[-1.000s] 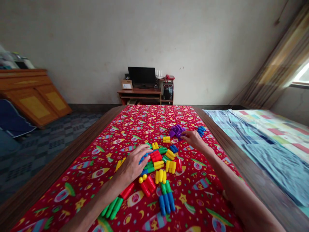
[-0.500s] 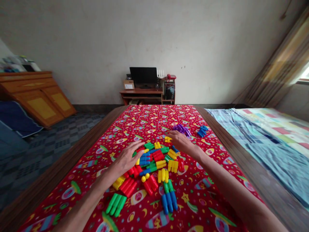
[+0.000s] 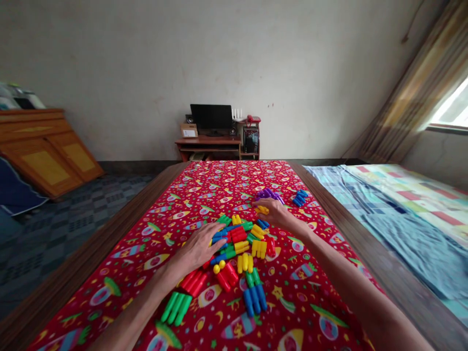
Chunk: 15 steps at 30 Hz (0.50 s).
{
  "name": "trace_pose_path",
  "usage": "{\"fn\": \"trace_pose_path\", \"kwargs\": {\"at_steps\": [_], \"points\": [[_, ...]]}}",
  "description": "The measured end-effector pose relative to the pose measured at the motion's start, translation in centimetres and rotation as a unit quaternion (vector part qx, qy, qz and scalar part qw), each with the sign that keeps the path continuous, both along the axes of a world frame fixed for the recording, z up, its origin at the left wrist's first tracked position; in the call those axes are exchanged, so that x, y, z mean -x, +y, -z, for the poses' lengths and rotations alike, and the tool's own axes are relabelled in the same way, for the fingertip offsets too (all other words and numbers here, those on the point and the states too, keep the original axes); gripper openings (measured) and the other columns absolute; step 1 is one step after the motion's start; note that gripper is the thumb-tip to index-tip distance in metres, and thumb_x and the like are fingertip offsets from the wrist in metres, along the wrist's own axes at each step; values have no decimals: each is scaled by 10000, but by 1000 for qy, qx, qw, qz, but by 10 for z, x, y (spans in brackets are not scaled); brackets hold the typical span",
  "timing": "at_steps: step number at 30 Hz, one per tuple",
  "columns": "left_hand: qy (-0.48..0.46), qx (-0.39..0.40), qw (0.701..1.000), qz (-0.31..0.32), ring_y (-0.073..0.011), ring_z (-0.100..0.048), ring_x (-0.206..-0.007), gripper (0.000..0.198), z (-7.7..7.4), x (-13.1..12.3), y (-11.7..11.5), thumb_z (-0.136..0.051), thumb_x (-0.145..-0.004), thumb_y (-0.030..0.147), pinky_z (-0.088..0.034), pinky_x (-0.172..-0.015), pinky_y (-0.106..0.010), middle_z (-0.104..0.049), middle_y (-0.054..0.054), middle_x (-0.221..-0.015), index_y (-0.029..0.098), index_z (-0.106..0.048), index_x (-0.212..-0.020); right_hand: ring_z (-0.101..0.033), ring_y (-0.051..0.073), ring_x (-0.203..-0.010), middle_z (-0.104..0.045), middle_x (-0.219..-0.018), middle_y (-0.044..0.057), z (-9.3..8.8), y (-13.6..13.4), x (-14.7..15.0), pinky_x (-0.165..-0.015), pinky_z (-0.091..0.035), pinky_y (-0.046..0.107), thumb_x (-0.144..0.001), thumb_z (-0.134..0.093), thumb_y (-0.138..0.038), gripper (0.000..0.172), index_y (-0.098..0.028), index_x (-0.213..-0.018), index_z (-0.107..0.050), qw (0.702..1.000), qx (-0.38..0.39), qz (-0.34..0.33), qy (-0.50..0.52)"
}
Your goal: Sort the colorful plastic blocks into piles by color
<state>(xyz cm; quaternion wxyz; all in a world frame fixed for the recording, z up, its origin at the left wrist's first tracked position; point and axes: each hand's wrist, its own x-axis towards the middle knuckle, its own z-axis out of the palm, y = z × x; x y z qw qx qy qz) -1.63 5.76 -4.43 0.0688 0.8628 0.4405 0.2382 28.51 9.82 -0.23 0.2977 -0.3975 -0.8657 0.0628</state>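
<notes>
A loose pile of plastic building blocks made of joined tubes lies on the red cloth (image 3: 219,195). My left hand (image 3: 200,244) rests over the pile's left side, fingers stretched and apart, its tips by a blue block (image 3: 219,237) and hiding some pieces beneath. Beyond the pile, my right hand (image 3: 275,211) has its fingers closed on a yellow block (image 3: 262,210). Just past that hand sit purple blocks (image 3: 268,194), partly covered by it. Nearer me are a green block (image 3: 177,308), a red block with two yellow knobs (image 3: 225,276) and a blue block (image 3: 255,300) joined to green.
Blue blocks (image 3: 300,197) lie apart at the table's right. The dark wooden table edge (image 3: 146,195) runs along both sides. A bed with a blue sheet (image 3: 402,243) adjoins on the right. A desk with a monitor (image 3: 211,117) stands beyond, a wooden cabinet (image 3: 47,151) at left.
My right hand has closed on the yellow block and lifted it slightly. My left hand has shifted right and lower over the pile. The whole view has turned a little to the right.
</notes>
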Motion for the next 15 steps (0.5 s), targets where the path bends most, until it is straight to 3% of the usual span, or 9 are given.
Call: {"fn": "trace_pose_path", "kwargs": {"at_steps": [2,5,10,12,15], "points": [[-3,-2,1000,3,-250,-584,-1177,489,1,0,0,-444,-927,509,-471,-1022,-417,-635,-119,-1256,183,-574,-1267,-658,203,-915,-702,-1101,100,-10,-16,-21,-800,-493,304,-834,-597,-218,392,-185,-1222,-646,998,17,56,9],[-3,-1,1000,-1,-243,-580,-1189,481,1,0,-1,-447,-932,497,-461,-1031,-421,-630,-121,-1268,180,-566,-1274,-663,210,-880,-717,-1037,105,-15,-37,-63,-789,-490,302,-816,-594,-201,394,-174,-1203,-661,985,49,156,-61],[10,-4,1000,1,-258,-582,-1193,507,-1,-1,0,-423,-931,525,-464,-1027,-439,-633,-133,-1266,172,-569,-1263,-658,216,-878,-720,-932,108,8,-57,-120,-795,-489,306,-814,-578,-166,281,-165,-1065,-703,939,96,266,-195],[13,-9,1000,-1,-255,-583,-1193,504,0,-1,0,-424,-930,525,-462,-1030,-431,-636,-129,-1262,174,-569,-1261,-648,229,-928,-712,-975,117,16,-61,-121,-829,-497,340,-842,-560,-192,243,-172,-1044,-693,945,61,260,-187],[11,-15,1000,-7,-251,-575,-1206,489,3,0,1,-436,-928,518,-449,-1044,-424,-638,-120,-1265,184,-573,-1258,-631,228,-997,-694,-1056,128,13,-62,-89,-865,-497,359,-884,-476,-160,270,-176,-1080,-662,973,6,193,-130]]}}
